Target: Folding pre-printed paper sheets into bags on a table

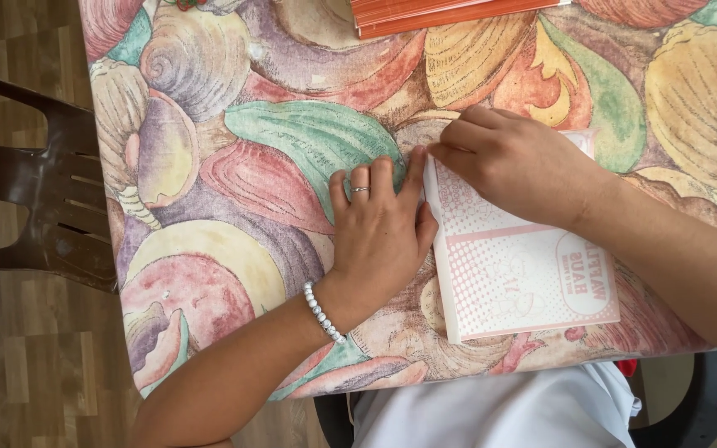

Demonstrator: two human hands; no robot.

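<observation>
Head view: lying flat near the counter's (234,166) near edge, toward its right corner, a pink-and-white printed paper packet (524,274); left hand (379,228) resting open and flat on the shell-patterned cloth, fingertips touching the packet's far left corner, ring and bead bracelet (324,313) showing; right hand (512,162) lying over the packet's far edge, fingers curled and pinching that same corner, gripping the paper lightly. Looking thin, light and pliable, likely creasing or tearing under hard pull; best taken by an edge or corner, with the flat palm steadying. Sitting at the far edge, well apart, an orange stack of sheets (450,12); standing beyond the left edge, a dark plastic chair (51,207).
</observation>
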